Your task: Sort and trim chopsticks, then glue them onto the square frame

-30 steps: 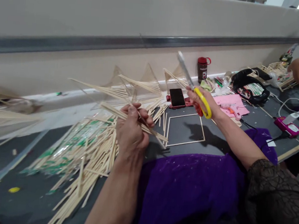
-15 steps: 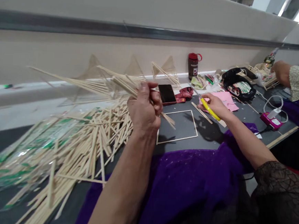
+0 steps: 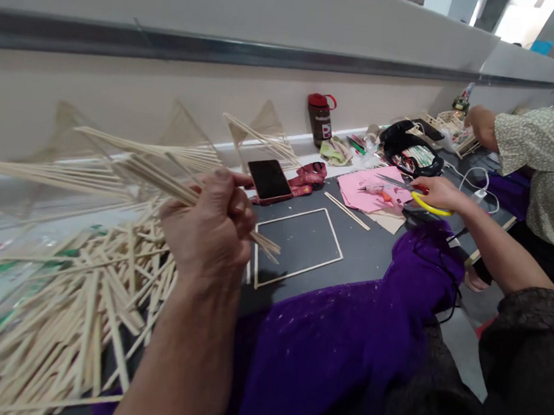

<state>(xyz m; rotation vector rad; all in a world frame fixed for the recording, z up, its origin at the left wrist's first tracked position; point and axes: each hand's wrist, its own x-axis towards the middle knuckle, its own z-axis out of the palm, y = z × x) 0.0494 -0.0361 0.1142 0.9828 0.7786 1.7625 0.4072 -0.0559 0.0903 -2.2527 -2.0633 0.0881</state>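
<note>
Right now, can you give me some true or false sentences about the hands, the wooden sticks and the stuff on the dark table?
1. The left hand grips a bundle of thin wooden sticks. True.
2. The right hand holds the yellow-handled scissors high in the air. False: they are low, by the pink sheet on the table.
3. A square frame of thin sticks lies flat on the dark table. True.
4. The black phone lies inside that frame. False: it lies beyond it, near the wall.
5. The brown bottle has a red lid. True.
</note>
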